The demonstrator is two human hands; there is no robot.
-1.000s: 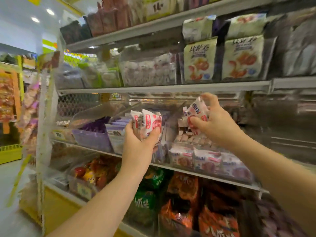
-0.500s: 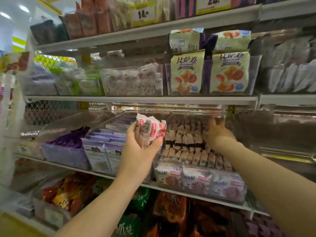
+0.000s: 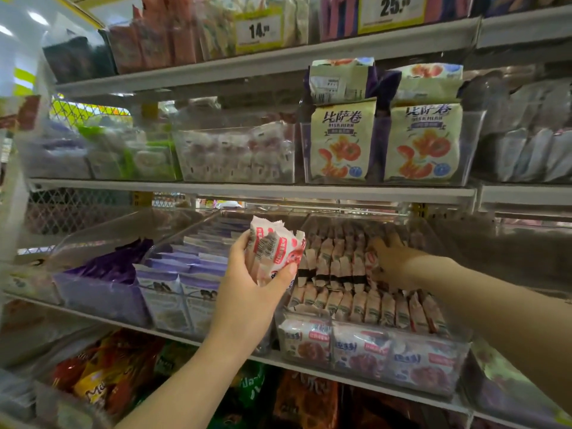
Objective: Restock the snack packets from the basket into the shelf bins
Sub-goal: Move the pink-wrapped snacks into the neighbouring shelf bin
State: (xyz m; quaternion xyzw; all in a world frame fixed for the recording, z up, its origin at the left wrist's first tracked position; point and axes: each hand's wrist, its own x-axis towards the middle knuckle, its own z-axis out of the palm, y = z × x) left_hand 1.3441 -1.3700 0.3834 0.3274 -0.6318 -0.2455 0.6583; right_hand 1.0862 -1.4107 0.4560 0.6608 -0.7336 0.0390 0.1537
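Observation:
My left hand (image 3: 247, 292) grips a bunch of white-and-red snack packets (image 3: 275, 252) upright, just in front of the middle shelf. To its right, a clear shelf bin (image 3: 462, 366) holds rows of the same small packets (image 3: 356, 305) standing on edge. My right hand (image 3: 393, 261) reaches over the bin's front into the back rows, its fingers pressing on the packet tops there. No packet shows in that hand. The basket is out of view.
Left of that bin stand a bin of lilac-and-white packets (image 3: 185, 274) and one of purple packets (image 3: 102, 274). The shelf above (image 3: 247, 190) hangs low over the bins and carries cream snack bags (image 3: 340, 144). Orange and red bags (image 3: 105, 376) fill the shelf below.
My right hand carried one packet from in front of the shelf into the bin and now rests on the back rows without it. The left hand kept its bunch.

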